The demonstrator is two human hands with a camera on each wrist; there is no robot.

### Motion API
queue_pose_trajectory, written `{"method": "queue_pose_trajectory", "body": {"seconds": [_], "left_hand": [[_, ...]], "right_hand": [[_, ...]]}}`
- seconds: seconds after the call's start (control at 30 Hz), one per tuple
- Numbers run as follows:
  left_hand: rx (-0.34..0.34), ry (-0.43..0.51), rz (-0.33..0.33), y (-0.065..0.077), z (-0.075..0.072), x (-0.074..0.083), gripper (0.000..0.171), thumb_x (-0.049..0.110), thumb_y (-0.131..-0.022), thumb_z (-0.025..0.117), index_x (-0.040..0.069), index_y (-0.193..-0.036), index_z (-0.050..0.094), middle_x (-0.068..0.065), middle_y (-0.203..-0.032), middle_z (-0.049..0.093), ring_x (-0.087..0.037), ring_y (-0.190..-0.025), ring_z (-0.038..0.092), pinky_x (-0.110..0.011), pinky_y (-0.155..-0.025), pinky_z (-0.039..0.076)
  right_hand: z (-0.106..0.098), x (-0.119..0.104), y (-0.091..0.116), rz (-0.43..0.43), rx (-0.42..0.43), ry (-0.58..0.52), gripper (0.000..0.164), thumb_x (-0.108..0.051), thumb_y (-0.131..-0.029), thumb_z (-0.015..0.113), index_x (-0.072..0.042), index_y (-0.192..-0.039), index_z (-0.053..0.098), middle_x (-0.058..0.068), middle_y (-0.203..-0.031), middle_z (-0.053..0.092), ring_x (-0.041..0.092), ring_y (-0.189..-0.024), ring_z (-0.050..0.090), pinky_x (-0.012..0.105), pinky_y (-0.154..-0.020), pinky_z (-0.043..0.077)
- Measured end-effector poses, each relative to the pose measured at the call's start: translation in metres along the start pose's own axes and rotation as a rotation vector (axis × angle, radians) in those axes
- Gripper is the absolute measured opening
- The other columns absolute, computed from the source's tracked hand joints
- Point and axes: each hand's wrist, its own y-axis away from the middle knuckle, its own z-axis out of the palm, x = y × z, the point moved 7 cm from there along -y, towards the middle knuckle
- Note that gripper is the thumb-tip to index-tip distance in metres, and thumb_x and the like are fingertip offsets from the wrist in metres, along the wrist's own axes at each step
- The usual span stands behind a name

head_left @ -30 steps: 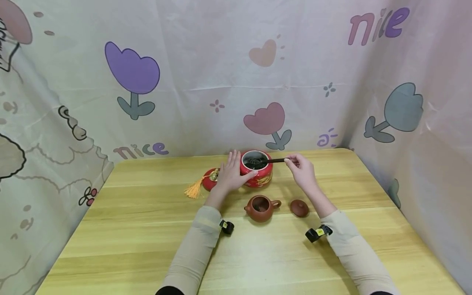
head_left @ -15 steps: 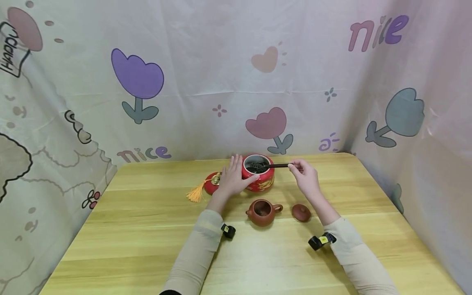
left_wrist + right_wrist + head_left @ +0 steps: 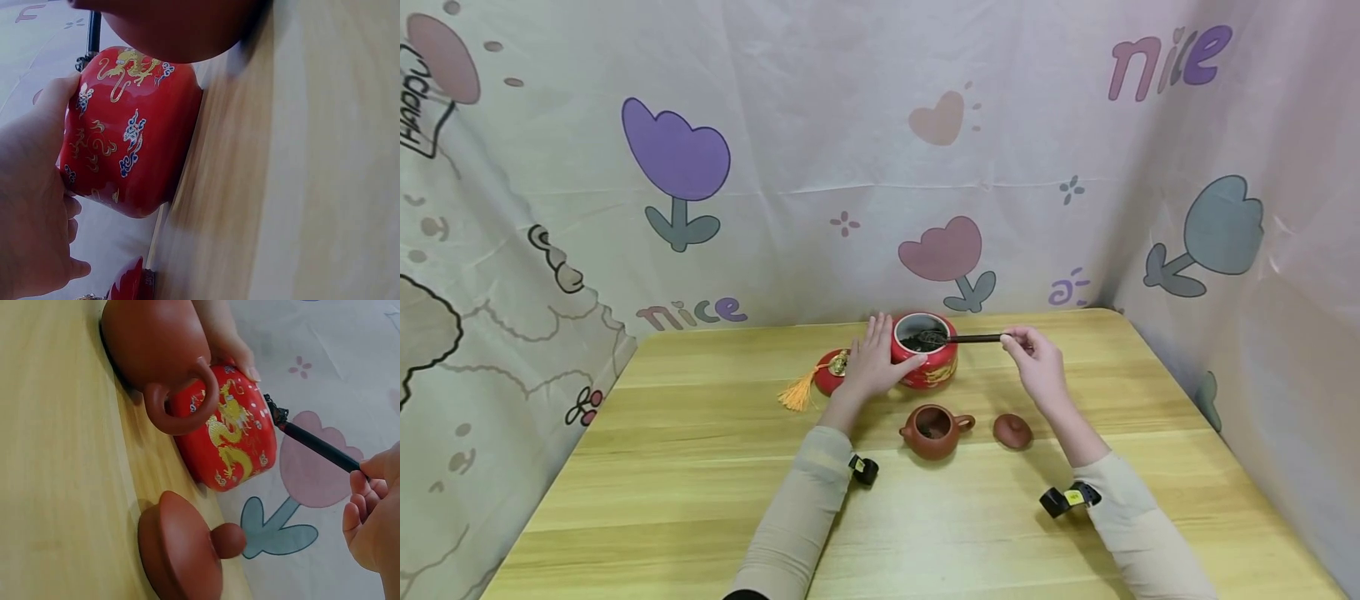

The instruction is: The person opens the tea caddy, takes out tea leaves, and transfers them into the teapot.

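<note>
My left hand rests on the left side of a red tea jar with gold dragon decoration, its fingers straight and its thumb across the jar's front. The jar's mouth is uncovered, with dark tea leaves inside. My right hand pinches the end of a dark-handled tea scoop between thumb and fingers. Dark leaves show at the scoop's head by the jar's rim in the right wrist view. In front of the jar stands a brown clay teapot, lidless, with some dark leaves inside.
The teapot's lid lies right of the teapot, below my right forearm. A red jar lid with a yellow tassel lies left of the jar, partly behind my left hand. A patterned curtain hangs behind the wooden table.
My right hand has moved right, drawing the scoop partway out so that its leaf-laden head shows at the jar's mouth. The left hand keeps its place on the jar. The head view has shifted slightly.
</note>
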Motion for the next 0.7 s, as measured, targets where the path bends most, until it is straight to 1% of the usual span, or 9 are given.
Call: {"method": "queue_pose_trajectory", "body": {"seconds": [0.1, 0.2, 0.27, 0.37, 0.43, 0.5, 0.7], "left_hand": [[0.001, 0.004, -0.001, 0.000, 0.000, 0.000, 0.111, 0.084, -0.079, 0.043, 0.010, -0.157, 0.013, -0.010, -0.166, 0.010, -0.029, -0.154, 0.008, -0.061, -0.119, 0.015], [-0.005, 0.005, -0.004, 0.000, 0.000, 0.000, 0.111, 0.083, -0.080, 0.044, 0.010, -0.157, 0.013, -0.009, -0.166, 0.010, -0.029, -0.154, 0.008, -0.061, -0.119, 0.015], [-0.011, 0.004, -0.005, 0.000, 0.000, 0.001, 0.110, 0.083, -0.080, 0.044, 0.011, -0.158, 0.012, -0.009, -0.166, 0.010, -0.030, -0.154, 0.008, -0.062, -0.119, 0.015], [-0.011, 0.008, -0.005, 0.001, 0.000, 0.001, 0.110, 0.082, -0.080, 0.045, 0.010, -0.157, 0.012, -0.009, -0.166, 0.010, -0.029, -0.154, 0.007, -0.061, -0.119, 0.015], [-0.014, 0.008, -0.005, 0.001, 0.000, 0.001, 0.110, 0.082, -0.081, 0.045, 0.011, -0.158, 0.012, -0.009, -0.166, 0.010, -0.029, -0.154, 0.007, -0.062, -0.119, 0.015], [-0.013, 0.011, -0.005, 0.001, -0.001, 0.000, 0.110, 0.082, -0.080, 0.045, 0.010, -0.158, 0.012, -0.009, -0.166, 0.009, -0.029, -0.154, 0.006, -0.061, -0.119, 0.014], [-0.024, 0.000, -0.001, 0.001, -0.001, 0.000, 0.112, 0.085, -0.079, 0.040, 0.012, -0.158, 0.008, -0.009, -0.166, 0.008, -0.028, -0.154, 0.005, -0.061, -0.120, 0.014]], "right_hand": [[-0.005, -0.002, 0.002, -0.001, -0.006, -0.010, 0.031, -0.024, -0.096, 0.063, 0.000, -0.114, 0.066, 0.022, -0.104, 0.069, -0.004, -0.077, 0.055, 0.010, -0.067, 0.046], [-0.011, -0.006, 0.005, -0.003, -0.005, -0.017, 0.031, -0.023, -0.095, 0.063, 0.000, -0.115, 0.066, 0.017, -0.101, 0.070, -0.003, -0.077, 0.055, 0.011, -0.067, 0.046], [-0.014, -0.008, 0.007, -0.004, -0.004, -0.017, 0.030, -0.023, -0.095, 0.063, 0.001, -0.114, 0.066, 0.007, -0.094, 0.070, -0.002, -0.077, 0.055, 0.011, -0.067, 0.046], [-0.019, -0.012, 0.010, -0.014, -0.003, -0.016, 0.030, -0.023, -0.095, 0.063, 0.002, -0.112, 0.066, -0.011, -0.086, 0.065, -0.003, -0.077, 0.057, 0.011, -0.068, 0.047], [-0.021, -0.014, 0.012, -0.028, -0.010, -0.020, 0.030, -0.023, -0.096, 0.063, 0.003, -0.111, 0.065, -0.018, -0.082, 0.061, -0.004, -0.078, 0.057, 0.010, -0.069, 0.047], [-0.024, -0.016, 0.014, -0.041, -0.017, -0.030, 0.031, -0.024, -0.096, 0.062, 0.003, -0.110, 0.065, -0.020, -0.082, 0.060, -0.005, -0.079, 0.057, 0.010, -0.070, 0.048], [-0.030, -0.022, 0.024, -0.061, -0.040, -0.085, 0.028, -0.020, -0.096, 0.062, 0.005, -0.108, 0.065, -0.017, -0.086, 0.062, -0.004, -0.080, 0.057, 0.010, -0.070, 0.048]]}}
